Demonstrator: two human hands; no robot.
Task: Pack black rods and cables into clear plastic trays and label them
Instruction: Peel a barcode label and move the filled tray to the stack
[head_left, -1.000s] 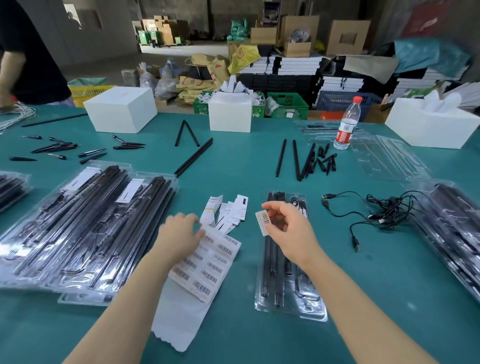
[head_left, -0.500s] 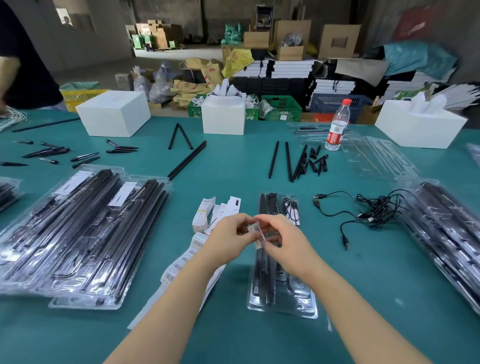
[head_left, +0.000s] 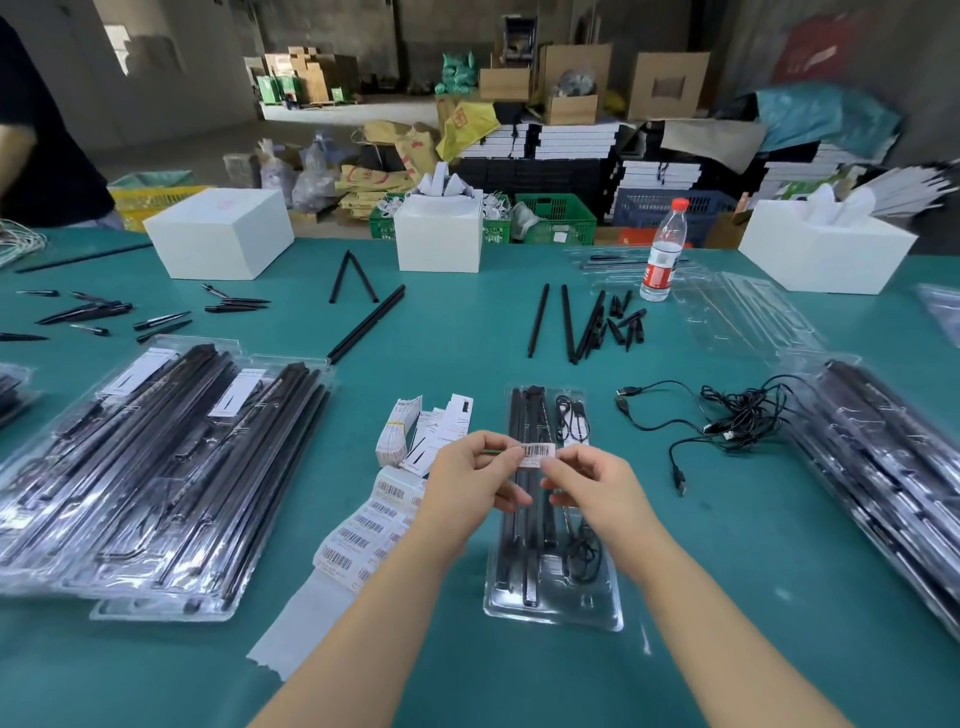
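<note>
A small white barcode label (head_left: 536, 453) is stretched between my left hand (head_left: 475, 480) and my right hand (head_left: 592, 486); each pinches one end. Both hands hover over a clear plastic tray (head_left: 553, 605) on the green table, which holds black rods (head_left: 521, 415) and a coiled black cable (head_left: 573, 418). To the left of my left hand lies a sheet of barcode labels (head_left: 363, 535) with small stacks of label cards (head_left: 397, 428). Loose black rods (head_left: 566, 322) lie further back, and loose black cables (head_left: 727, 421) to the right.
Stacks of packed trays (head_left: 156, 467) fill the left side and more packed trays (head_left: 883, 467) the right. Empty clear trays (head_left: 737, 317), a water bottle (head_left: 662, 252) and white boxes (head_left: 218, 231) stand at the back. A person in black (head_left: 36, 156) is at far left.
My left hand left the label sheet and came up to my right hand. Both hands now hold the label flat between them above the tray.
</note>
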